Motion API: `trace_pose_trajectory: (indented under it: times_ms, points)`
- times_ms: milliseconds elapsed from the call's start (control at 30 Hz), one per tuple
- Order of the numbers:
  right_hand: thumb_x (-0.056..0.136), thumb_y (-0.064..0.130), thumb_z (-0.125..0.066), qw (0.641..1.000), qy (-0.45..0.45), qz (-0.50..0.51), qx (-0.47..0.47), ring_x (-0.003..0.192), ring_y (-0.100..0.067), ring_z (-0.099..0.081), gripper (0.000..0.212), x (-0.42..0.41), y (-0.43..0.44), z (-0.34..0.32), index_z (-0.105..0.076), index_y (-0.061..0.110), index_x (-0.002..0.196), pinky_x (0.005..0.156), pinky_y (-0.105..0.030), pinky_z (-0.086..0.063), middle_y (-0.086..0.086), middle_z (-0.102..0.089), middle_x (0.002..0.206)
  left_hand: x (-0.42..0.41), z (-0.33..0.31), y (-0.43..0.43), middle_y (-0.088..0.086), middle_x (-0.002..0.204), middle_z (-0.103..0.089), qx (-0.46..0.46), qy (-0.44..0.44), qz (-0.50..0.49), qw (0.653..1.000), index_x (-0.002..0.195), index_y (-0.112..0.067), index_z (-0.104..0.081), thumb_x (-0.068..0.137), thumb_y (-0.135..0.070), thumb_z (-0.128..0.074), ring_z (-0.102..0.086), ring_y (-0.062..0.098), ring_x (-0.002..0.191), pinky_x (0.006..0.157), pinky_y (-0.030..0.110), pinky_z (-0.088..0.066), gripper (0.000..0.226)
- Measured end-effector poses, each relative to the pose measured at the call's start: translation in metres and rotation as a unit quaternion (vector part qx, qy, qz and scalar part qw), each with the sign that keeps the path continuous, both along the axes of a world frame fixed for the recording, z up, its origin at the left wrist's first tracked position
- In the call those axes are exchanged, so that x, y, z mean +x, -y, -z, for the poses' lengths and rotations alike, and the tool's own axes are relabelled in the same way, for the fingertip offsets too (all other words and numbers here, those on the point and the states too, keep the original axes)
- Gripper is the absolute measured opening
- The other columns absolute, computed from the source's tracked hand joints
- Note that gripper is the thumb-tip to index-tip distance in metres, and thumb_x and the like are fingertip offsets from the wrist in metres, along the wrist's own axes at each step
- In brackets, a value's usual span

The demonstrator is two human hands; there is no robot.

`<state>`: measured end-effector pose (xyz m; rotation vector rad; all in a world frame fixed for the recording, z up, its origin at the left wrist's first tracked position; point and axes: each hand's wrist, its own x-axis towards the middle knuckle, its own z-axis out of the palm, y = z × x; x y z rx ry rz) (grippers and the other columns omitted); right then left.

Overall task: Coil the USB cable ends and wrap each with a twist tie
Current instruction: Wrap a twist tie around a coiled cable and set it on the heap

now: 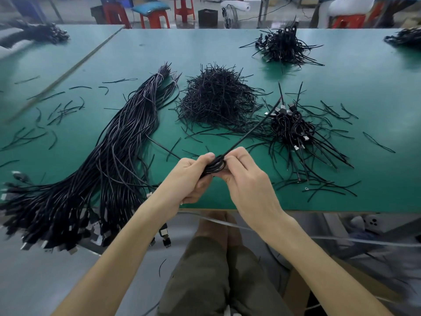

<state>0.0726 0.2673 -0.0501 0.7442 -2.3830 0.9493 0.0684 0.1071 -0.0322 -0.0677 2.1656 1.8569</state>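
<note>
While both hands meet at frame ctr, just over the near table edge, we've got one USB cable coil (215,166) clamped between them. Head view, only cam.

L hand (193,176): fingers curled round the coil from its 9 o'clock side, thumb on top. R hand (246,179): fingers curled, thumb + index pinching the coil from its 3 o'clock side. Neither hand is slack.

Coil = a few small black loops, held up off the green table (376,99). One straight black strand (255,127) runs from the coil toward 1 o'clock; we can't tell if it's cable tail or tie.

Rest of bench, relative to the hands:
- 10 o'clock: big bundle of uncoiled cables (118,144), laid lengthwise, plug ends hanging over the near edge at 8 o'clock.
- 12 o'clock: twist tie pile (216,99), loose mound.
- 2 o'clock: pile of coiled cables (293,128), plugs showing, ties scattered round it.
- 1 o'clock, far back: second coiled pile (282,44), well apart.
- 10 o'clock, far L: loose ties (61,110) strewn on the mat.
- 12 o'clock, beyond the table: red stools (155,19).
</note>
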Motion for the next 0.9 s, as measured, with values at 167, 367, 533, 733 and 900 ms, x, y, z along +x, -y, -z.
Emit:
trace_pose_trajectory:
  times_ms: [167, 367, 533, 733, 900]
  points:
    - [0.100, 0.010, -0.060, 0.999, -0.028, 0.012, 0.023, 0.061, -0.025, -0.050, 0.017, 0.004, 0.001, -0.006, -0.061, -0.002, 0.088, 0.050, -0.041, -0.052, -0.013, -0.054, 0.089, 0.000, 0.000, -0.002, -0.003, 0.044, -0.027, 0.003, 0.020, -0.006, 1.000, 0.045, -0.020, -0.038, 0.107, -0.047, -0.039, -0.019, 0.016, 0.038, 0.038, 0.019, -0.019, 0.067]
    - [0.100, 0.013, -0.061, 0.999, 0.047, 0.002, -0.021, 0.061, -0.024, -0.046, 0.020, 0.004, 0.003, -0.009, -0.058, 0.001, 0.084, 0.055, -0.042, -0.047, -0.006, -0.048, 0.090, 0.000, -0.004, 0.002, 0.001, 0.061, -0.058, -0.141, -0.167, 0.004, 0.976, 0.076, -0.010, -0.066, 0.108, -0.046, -0.031, -0.051, 0.017, 0.053, 0.054, 0.034, -0.044, 0.059]
    - [0.099, 0.011, -0.059, 0.996, 0.079, -0.019, -0.030, 0.063, -0.024, -0.044, 0.016, 0.001, 0.004, -0.010, -0.055, 0.006, 0.085, 0.059, -0.047, -0.044, -0.002, -0.043, 0.090, 0.001, -0.010, 0.009, 0.007, 0.086, -0.063, -0.111, -0.231, 0.064, 0.964, 0.100, -0.010, -0.068, 0.095, -0.036, -0.053, -0.059, 0.006, 0.071, 0.069, 0.023, -0.048, 0.031]
    - [0.097, 0.010, -0.065, 0.987, 0.124, -0.010, -0.103, 0.067, -0.007, -0.042, 0.019, -0.002, 0.003, -0.008, -0.055, 0.007, 0.081, 0.062, -0.018, -0.033, 0.008, -0.041, 0.085, 0.004, -0.006, 0.007, 0.014, 0.103, -0.066, -0.015, -0.274, 0.006, 0.962, 0.106, -0.002, -0.071, 0.089, 0.002, -0.068, -0.065, 0.009, 0.094, 0.082, 0.021, -0.051, 0.018]
    - [0.098, 0.010, -0.063, 0.976, 0.149, -0.001, -0.160, 0.065, -0.025, -0.054, 0.022, -0.005, 0.000, -0.009, -0.056, 0.005, 0.078, 0.061, -0.036, -0.044, -0.001, -0.048, 0.084, 0.005, -0.001, 0.007, 0.016, 0.107, -0.056, -0.068, -0.334, -0.002, 0.940, 0.107, -0.011, -0.075, 0.090, 0.000, -0.070, -0.057, 0.028, 0.106, 0.094, 0.034, -0.048, 0.021]
